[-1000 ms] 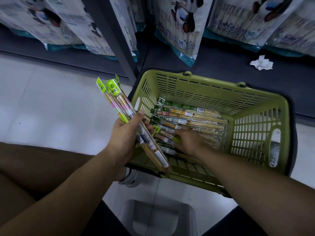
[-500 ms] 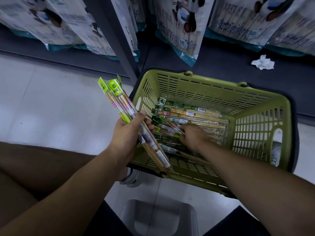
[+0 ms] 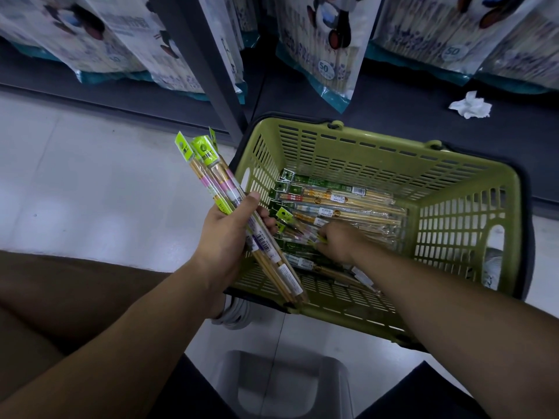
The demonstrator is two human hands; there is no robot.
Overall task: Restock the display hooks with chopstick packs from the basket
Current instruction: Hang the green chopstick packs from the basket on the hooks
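My left hand (image 3: 230, 234) grips a bundle (image 3: 222, 189) of chopstick packs around the middle, with the bright green hanger tabs pointing up and away from me, which I judge leaves them ready to slide onto hooks; the lower ends hang over the near left corner of the basket (image 3: 378, 152). My right hand (image 3: 338, 241) is down inside the basket, fingers curled and pinching one pack (image 3: 321, 239) whose green tab peeks out at my fingertips; I'd say I'm gathering a handful before any hanging. The heap (image 3: 348, 204) of packs lies flat along the basket's bottom, tabs toward its left wall; the basket sits on the floor (image 3: 90, 192), against the low dark shelf. Big bags (image 3: 323, 55) hang above; the hooks themselves are out of sight.
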